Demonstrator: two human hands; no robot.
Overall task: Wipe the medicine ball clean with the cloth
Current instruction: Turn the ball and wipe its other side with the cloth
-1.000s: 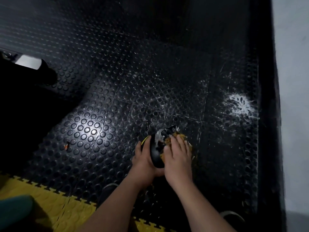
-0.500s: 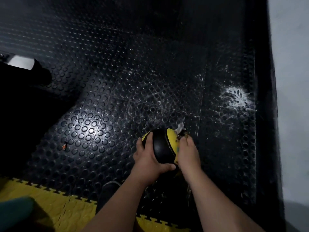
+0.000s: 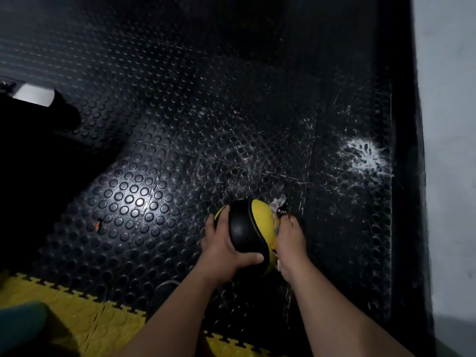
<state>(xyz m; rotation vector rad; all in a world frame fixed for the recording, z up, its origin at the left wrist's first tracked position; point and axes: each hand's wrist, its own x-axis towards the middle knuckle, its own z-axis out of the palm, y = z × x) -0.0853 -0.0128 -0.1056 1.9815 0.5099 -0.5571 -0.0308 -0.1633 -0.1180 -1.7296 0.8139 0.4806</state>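
Since a moment ago, the right hand has slid with the cloth from the ball's top to its right side, baring a yellow panel. Low and right of centre in the frame, the black and yellow medicine ball is cupped by the left hand, fingers curled round its left side, thumb underneath. How the right fingers hold the cloth is hidden. Studded black floor mat lies beneath, with a white smear at right.

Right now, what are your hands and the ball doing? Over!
Left hand grips medicine ball. Right hand presses cloth on its yellow side. Nothing in the way.
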